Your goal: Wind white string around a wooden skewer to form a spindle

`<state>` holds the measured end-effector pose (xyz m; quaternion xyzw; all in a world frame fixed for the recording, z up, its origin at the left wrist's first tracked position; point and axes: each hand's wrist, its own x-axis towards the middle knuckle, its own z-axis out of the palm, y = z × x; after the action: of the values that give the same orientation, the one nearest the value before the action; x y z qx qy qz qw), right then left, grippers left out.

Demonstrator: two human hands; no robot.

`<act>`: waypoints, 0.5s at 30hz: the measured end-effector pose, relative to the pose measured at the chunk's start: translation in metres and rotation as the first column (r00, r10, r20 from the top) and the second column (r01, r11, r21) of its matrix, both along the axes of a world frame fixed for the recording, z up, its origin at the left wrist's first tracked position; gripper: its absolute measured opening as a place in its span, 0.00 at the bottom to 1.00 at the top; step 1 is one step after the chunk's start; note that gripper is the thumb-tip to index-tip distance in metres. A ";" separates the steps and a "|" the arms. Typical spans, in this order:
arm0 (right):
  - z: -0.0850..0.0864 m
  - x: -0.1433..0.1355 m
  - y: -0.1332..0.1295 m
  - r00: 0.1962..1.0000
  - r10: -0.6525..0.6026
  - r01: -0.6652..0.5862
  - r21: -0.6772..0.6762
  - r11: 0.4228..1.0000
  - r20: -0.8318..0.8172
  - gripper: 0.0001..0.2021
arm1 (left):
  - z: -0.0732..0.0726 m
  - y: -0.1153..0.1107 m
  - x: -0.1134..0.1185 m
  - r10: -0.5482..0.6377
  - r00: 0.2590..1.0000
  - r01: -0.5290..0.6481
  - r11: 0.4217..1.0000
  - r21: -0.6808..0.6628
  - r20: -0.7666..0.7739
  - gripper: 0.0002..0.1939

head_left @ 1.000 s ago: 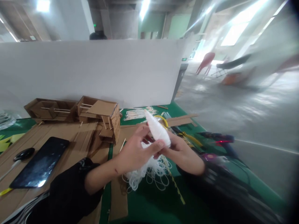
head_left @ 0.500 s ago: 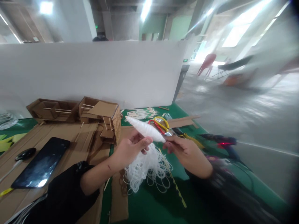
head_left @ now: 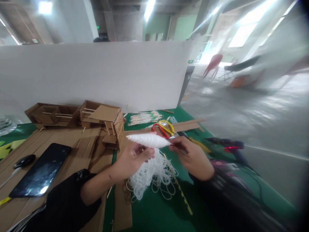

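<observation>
A white spindle-shaped bundle of wound thread [head_left: 149, 140], thick in the middle and pointed at both ends, is held nearly level above the table. My left hand [head_left: 135, 158] is closed under its middle, thumb in front. The fingertips of my right hand [head_left: 193, 156] pinch its right tip. Below both hands lies a loose tangle of white cord [head_left: 152, 177] on the green table surface [head_left: 154, 216]. A yellow and black strip [head_left: 182, 193] runs from the tangle toward the near edge.
Scissors with red and yellow handles [head_left: 166, 129] lie behind the bundle. Cardboard boxes [head_left: 106, 120] stand at the back left, a black phone [head_left: 41, 170] on cardboard before them. Wrapped sticks [head_left: 145, 118] lie behind; a tool with a red light [head_left: 229, 146] is right.
The bundle has turned from a slant to almost level, its left end lower. My left hand has shifted slightly down and left; my right hand has moved a little left and up.
</observation>
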<state>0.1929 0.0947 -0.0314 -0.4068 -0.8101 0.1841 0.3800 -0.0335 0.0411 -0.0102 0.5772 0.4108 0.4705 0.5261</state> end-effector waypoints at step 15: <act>-0.009 0.004 0.003 0.953 -0.280 0.301 0.276 0.913 -0.111 0.06 | -0.008 -0.010 0.000 -0.246 0.969 0.245 0.968 -0.055 -0.029 0.28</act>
<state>0.1970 0.0974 -0.0408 -0.4560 -0.7452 0.0189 0.4863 -0.0330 0.0307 -0.0179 0.6184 0.3573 0.3808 0.5873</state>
